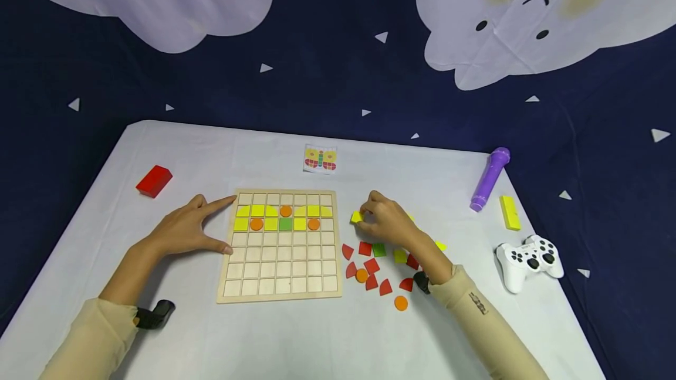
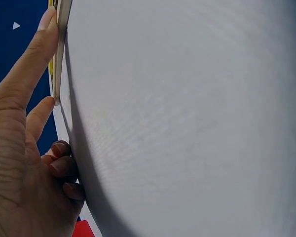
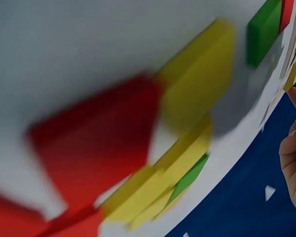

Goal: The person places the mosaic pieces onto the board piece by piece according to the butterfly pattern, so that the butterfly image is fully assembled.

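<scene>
A wooden grid board (image 1: 266, 270) lies mid-table; several yellow tiles, three orange discs (image 1: 314, 224) and a green square (image 1: 286, 224) fill cells in its second and third rows. My left hand (image 1: 182, 228) touches the board's left edge, index fingertip near the top corner and thumb lower down. In the left wrist view, that hand's other fingers (image 2: 63, 167) are curled in. To the right of the board, my right hand (image 1: 389, 223) pinches a yellow tile (image 1: 356, 217) between thumb and fingers. The right wrist view shows this tile (image 3: 292, 78) at the far right.
Loose red, green, yellow and orange pieces (image 1: 372, 265) lie scattered below my right hand. Behind the board is a butterfly picture card (image 1: 320, 159). A red block (image 1: 154, 181) sits left; a purple microphone-shaped object (image 1: 490, 179), yellow block (image 1: 510, 213) and white game controller (image 1: 530, 263) lie right.
</scene>
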### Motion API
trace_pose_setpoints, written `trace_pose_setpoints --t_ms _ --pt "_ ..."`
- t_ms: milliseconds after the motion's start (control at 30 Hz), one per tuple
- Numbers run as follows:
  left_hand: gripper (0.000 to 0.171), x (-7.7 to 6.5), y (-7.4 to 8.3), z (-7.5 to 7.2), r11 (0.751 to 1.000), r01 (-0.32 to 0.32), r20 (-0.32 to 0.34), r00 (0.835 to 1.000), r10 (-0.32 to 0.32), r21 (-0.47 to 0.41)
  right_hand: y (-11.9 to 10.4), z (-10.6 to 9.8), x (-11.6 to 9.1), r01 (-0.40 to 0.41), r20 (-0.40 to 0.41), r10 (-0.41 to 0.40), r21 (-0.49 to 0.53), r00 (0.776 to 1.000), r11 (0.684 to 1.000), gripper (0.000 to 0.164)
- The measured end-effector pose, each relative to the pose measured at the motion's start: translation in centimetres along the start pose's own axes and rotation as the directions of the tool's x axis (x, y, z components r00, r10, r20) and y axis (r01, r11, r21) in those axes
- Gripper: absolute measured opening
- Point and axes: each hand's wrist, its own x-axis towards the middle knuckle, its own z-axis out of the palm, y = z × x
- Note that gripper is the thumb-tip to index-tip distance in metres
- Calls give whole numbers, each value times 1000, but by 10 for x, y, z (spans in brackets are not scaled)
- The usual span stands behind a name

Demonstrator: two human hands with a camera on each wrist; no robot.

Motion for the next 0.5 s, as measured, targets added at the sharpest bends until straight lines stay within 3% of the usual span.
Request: trace_pose_setpoints --t_ms 300,500 --pt "117 1 1 -1 1000 -2 -3 1000 2 -4 -24 10 15 129 45 -130 17 991 992 26" --pt "117 0 2 -1 1000 -5 -1 1000 5 -11 -32 17 21 172 62 -173 27 983 985 28"
